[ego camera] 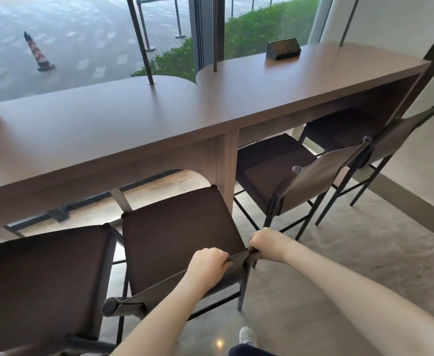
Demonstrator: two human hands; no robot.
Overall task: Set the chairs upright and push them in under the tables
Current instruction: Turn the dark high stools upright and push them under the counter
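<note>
A dark brown chair (177,237) stands upright in front of the left brown table (87,129), its seat partly under the table edge. My left hand (208,260) grips the top edge of its backrest near the middle. My right hand (269,244) grips the same backrest at its right corner post. A second chair (41,281) stands upright at the left, close beside it. Two more chairs, the nearer (275,170) and the farther (349,132), stand with their seats under the right table (313,78).
A black box (284,48) sits on the right table. Thin metal poles rise from both tabletops by the window. A table leg panel (226,170) stands just right of the held chair. Grey floor (364,265) spreads to the right. My shoe (248,336) shows below.
</note>
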